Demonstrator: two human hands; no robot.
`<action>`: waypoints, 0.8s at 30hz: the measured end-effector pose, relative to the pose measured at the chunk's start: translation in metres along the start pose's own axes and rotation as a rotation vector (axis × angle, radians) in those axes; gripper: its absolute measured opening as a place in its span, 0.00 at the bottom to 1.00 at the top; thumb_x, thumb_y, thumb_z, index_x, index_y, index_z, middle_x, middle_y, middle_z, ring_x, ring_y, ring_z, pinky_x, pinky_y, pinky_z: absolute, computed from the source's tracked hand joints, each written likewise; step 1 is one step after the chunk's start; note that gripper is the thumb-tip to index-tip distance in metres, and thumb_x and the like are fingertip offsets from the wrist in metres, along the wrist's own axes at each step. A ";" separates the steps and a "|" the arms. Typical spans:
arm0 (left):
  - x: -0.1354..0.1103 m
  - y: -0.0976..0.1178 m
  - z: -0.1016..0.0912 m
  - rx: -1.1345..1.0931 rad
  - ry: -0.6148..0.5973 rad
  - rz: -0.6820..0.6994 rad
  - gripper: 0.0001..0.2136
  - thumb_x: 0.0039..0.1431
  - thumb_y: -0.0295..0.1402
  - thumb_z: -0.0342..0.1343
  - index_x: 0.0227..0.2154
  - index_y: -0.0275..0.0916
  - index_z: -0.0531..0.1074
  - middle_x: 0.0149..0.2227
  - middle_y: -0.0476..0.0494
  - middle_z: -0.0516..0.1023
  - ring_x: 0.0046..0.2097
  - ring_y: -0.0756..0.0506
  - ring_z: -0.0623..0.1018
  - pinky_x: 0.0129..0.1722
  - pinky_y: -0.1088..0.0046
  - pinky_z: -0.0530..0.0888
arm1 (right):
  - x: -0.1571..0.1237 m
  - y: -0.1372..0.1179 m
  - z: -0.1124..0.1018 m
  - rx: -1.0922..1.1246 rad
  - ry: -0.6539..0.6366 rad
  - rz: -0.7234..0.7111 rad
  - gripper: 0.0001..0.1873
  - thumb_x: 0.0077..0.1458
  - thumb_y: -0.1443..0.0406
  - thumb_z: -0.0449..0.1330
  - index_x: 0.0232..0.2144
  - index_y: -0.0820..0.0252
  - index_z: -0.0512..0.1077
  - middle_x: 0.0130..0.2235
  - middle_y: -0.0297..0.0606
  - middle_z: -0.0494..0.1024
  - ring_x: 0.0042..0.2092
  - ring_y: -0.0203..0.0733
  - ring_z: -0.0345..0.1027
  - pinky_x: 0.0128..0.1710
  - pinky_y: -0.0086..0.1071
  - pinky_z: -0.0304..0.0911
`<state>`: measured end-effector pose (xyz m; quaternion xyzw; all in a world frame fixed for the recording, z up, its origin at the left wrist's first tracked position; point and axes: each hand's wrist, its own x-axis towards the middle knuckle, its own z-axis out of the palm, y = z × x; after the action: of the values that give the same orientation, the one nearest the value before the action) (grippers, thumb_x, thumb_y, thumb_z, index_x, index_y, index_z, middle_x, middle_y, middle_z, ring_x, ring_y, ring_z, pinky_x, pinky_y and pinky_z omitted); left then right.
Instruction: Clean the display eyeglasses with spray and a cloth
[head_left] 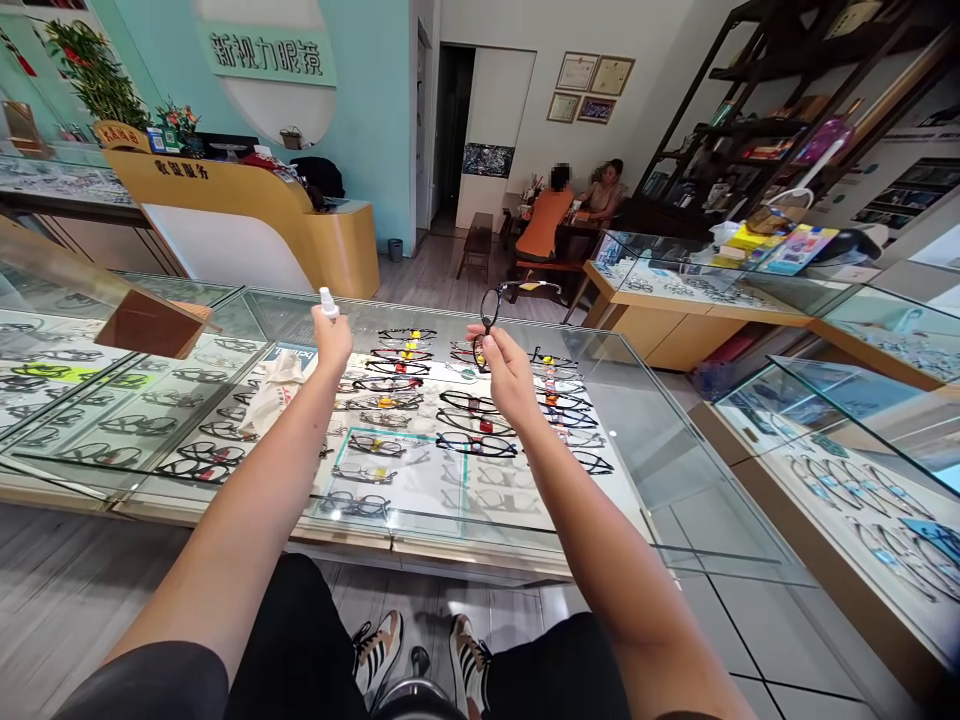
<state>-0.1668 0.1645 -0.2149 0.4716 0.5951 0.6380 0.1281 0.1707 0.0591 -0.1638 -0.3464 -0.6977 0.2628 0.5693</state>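
My left hand [332, 338] is wrapped round a small white spray bottle [327, 300], its nozzle poking out above the fingers. In my right hand [510, 372] is a pair of dark-rimmed eyeglasses [490, 306], pinched by one lens side and held upright on end, with a temple arm stretching to the right. Both hands are over a glass display case [420, 560] filled with rows of eyeglass frames [476, 445]. A crumpled pale cloth [274, 395] lies on the case just left of my left forearm.
A brown-framed mirror [154, 322] stands on the case at left. More glass cases [862, 480] flank the right side. Behind are a wooden service counter [341, 250], a bench [478, 245] and two people seated at a table, one in an orange top [546, 225].
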 end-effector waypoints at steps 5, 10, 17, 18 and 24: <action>-0.037 0.071 0.013 -0.436 -0.231 -0.218 0.13 0.57 0.43 0.65 0.34 0.43 0.68 0.29 0.49 0.69 0.29 0.48 0.69 0.22 0.76 0.61 | 0.000 -0.003 0.001 0.109 -0.022 0.046 0.26 0.74 0.44 0.55 0.51 0.56 0.81 0.50 0.45 0.87 0.54 0.50 0.79 0.60 0.43 0.71; -0.079 0.121 0.015 -0.726 -0.777 -0.368 0.37 0.61 0.76 0.49 0.22 0.42 0.63 0.22 0.48 0.62 0.24 0.47 0.68 0.18 0.73 0.61 | -0.001 -0.004 0.003 0.186 -0.108 0.112 0.29 0.71 0.39 0.56 0.50 0.54 0.81 0.47 0.42 0.86 0.53 0.50 0.78 0.59 0.44 0.68; -0.095 0.137 0.011 -0.757 -1.019 -0.404 0.40 0.55 0.82 0.39 0.19 0.45 0.59 0.20 0.50 0.55 0.23 0.46 0.63 0.19 0.70 0.58 | -0.003 -0.009 0.006 0.246 -0.212 0.163 0.30 0.69 0.37 0.58 0.47 0.54 0.82 0.44 0.41 0.84 0.46 0.47 0.73 0.52 0.42 0.67; -0.095 0.136 0.012 -0.742 -1.011 -0.381 0.40 0.55 0.81 0.40 0.19 0.45 0.60 0.20 0.49 0.56 0.23 0.46 0.63 0.20 0.69 0.59 | -0.003 -0.009 0.007 0.260 -0.222 0.163 0.30 0.68 0.37 0.59 0.46 0.55 0.82 0.43 0.40 0.84 0.45 0.46 0.73 0.51 0.41 0.67; -0.103 0.126 0.026 -0.531 -0.672 -0.073 0.30 0.56 0.67 0.59 0.26 0.41 0.72 0.28 0.46 0.71 0.31 0.47 0.70 0.32 0.68 0.72 | -0.007 -0.011 0.015 0.344 -0.328 0.201 0.28 0.69 0.39 0.60 0.43 0.55 0.82 0.43 0.39 0.83 0.43 0.43 0.71 0.47 0.39 0.65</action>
<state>-0.0435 0.0736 -0.1542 0.5827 0.3514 0.5750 0.4542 0.1546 0.0471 -0.1627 -0.2647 -0.6880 0.4855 0.4700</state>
